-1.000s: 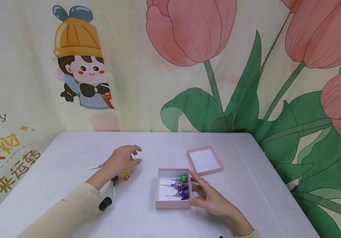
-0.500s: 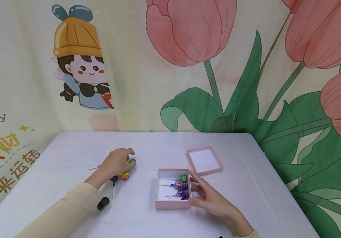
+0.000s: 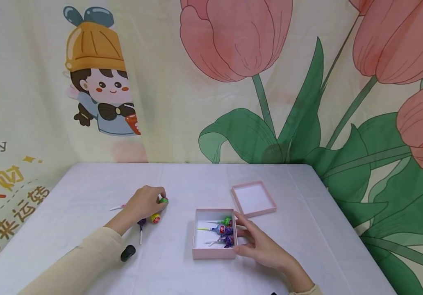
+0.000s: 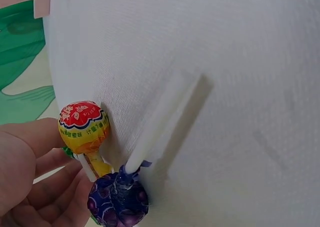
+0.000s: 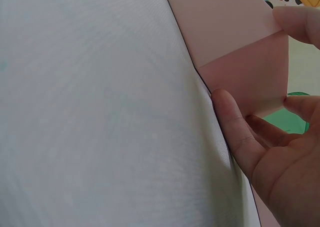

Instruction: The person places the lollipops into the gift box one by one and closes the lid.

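In the head view my left hand (image 3: 145, 203) is at the table's left, thumb and index finger pinching a green lollipop (image 3: 164, 200). Close under it lie a yellow-and-red lollipop (image 3: 155, 218) and a purple lollipop (image 3: 141, 222); both appear large in the left wrist view, where the fingers are partly hidden behind the yellow-and-red lollipop (image 4: 84, 127). A white stick (image 3: 117, 207) pokes out beyond the wrist. My right hand (image 3: 259, 241) holds the right side of an uncovered pink box (image 3: 214, 254), thumb at its near corner, a finger at the far one. Several wrapped lollipops (image 3: 223, 230) lie inside.
A shallow pink lid (image 3: 253, 214) lies inner side up behind the box, to the right. A small black object (image 3: 128, 253) is beside the left sleeve. White cloth (image 3: 182, 270) covers the table, and a printed curtain (image 3: 167, 82) hangs behind it.
My left hand has drawn slightly back toward the left and lowered, its fingers closing onto the green lollipop. The right hand and the box have stayed in place.
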The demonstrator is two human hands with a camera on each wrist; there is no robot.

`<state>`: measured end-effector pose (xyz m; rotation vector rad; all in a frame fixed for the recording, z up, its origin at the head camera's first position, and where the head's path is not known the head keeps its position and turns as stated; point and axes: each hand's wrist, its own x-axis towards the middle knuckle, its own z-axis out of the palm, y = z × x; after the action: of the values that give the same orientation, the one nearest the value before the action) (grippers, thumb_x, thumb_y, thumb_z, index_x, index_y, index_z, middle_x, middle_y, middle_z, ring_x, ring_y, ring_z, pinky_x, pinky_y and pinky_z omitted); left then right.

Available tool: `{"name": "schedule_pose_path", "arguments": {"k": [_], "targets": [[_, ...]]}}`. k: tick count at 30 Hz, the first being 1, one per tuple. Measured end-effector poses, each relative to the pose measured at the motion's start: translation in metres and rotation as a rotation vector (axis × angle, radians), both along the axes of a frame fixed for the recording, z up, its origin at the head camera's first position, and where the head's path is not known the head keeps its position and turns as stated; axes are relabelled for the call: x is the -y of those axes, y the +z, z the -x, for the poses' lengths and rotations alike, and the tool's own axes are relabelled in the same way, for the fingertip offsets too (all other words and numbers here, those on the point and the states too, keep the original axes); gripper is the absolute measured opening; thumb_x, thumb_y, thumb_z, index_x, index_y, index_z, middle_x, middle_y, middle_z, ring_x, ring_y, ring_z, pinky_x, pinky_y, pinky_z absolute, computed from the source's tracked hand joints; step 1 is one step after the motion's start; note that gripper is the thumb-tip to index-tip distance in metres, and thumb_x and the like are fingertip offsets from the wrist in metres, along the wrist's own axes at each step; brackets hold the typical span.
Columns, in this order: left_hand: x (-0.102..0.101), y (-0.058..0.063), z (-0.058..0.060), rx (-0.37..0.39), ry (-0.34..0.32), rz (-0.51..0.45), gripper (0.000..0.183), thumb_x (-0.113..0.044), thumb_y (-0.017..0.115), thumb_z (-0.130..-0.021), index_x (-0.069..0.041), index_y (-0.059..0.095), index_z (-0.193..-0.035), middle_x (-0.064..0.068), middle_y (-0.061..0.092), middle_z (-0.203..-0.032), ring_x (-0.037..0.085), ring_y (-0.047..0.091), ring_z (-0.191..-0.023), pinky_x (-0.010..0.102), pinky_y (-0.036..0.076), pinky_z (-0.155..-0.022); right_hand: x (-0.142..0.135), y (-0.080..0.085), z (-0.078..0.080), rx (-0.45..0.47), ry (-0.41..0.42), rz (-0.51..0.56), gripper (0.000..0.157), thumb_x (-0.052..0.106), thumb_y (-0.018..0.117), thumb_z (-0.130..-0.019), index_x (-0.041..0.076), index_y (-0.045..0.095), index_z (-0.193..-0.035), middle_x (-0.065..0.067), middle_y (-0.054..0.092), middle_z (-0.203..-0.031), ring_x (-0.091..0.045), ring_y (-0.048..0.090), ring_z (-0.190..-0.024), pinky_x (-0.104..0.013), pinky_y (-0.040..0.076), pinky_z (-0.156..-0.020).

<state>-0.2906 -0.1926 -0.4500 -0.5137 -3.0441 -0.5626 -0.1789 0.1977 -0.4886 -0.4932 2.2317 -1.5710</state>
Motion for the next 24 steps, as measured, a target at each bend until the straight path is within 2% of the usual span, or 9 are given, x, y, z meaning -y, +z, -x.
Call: {"name": "schedule_pose_path", "arguments": {"k": [6, 11, 18, 24], "targets": [[0.000, -0.002, 0.002, 0.001, -0.014, -0.004, 0.017, -0.015, 0.080, -0.093, -0.008, 0.074, -0.107, -0.003, 0.067, -0.076, 0.016, 0.057, -0.071, 0.036, 0.050, -0.070, 0.000, 0.000, 0.000, 0.000, 0.006, 0.005, 0.089, 0.028, 0.076, -0.100, 0.035, 0.021, -0.170, -0.016, 0.032, -0.169, -0.038, 0.047, -0.148, -0.029, 0.054, -0.104], [-0.006, 0.004, 0.001, -0.023, -0.034, -0.013, 0.016, -0.014, 0.080, -0.092, -0.010, 0.075, -0.107, -0.002, 0.068, -0.079, 0.017, 0.058, -0.073, 0.037, 0.051, -0.071, 0.000, -0.001, -0.001, 0.002, 0.001, -0.001, 0.089, 0.028, 0.076, -0.100, 0.037, 0.022, -0.170, -0.015, 0.032, -0.169, -0.037, 0.047, -0.148, -0.030, 0.054, -0.105], [-0.022, 0.015, -0.007, -0.033, -0.066, -0.024, 0.017, -0.013, 0.080, -0.093, -0.013, 0.075, -0.109, 0.001, 0.074, -0.089, 0.020, 0.065, -0.084, 0.044, 0.056, -0.080, 0.001, 0.001, -0.001, 0.003, 0.000, 0.002, 0.089, 0.028, 0.077, -0.100, 0.037, 0.022, -0.170, -0.016, 0.033, -0.169, -0.037, 0.047, -0.147, -0.033, 0.055, -0.105], [-0.037, 0.023, -0.018, -0.042, -0.095, -0.048, 0.018, -0.014, 0.081, -0.094, -0.014, 0.076, -0.112, -0.001, 0.074, -0.091, 0.020, 0.067, -0.087, 0.041, 0.057, -0.080, 0.001, 0.003, -0.002, 0.002, 0.005, 0.016, 0.089, 0.027, 0.077, -0.100, 0.035, 0.022, -0.170, -0.017, 0.032, -0.169, -0.038, 0.047, -0.148, -0.034, 0.055, -0.105]]}}
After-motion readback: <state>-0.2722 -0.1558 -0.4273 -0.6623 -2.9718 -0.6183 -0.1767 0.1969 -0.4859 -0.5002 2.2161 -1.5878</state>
